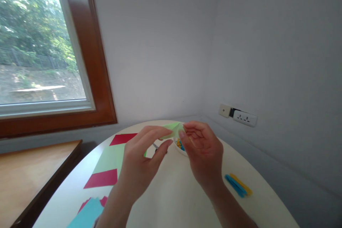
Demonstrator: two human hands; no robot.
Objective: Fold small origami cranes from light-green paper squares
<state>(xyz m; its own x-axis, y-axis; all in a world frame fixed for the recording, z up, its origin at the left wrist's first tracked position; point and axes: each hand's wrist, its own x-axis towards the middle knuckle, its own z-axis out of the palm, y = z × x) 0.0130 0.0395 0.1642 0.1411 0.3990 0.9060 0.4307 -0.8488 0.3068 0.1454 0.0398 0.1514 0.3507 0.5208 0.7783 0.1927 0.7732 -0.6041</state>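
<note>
White table (176, 199), far side: the right hand (205, 146) pinches creased green paper (174, 127) above it; whether the left hand (141, 153), thumb apart, grips too I cannot tell; folding looks unfinished, red sheets (102, 178) at left apparently unworked

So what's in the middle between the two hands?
In the head view, a pale green paper spans from the left hand to the right hand; part of a white dish shows beyond.
</note>
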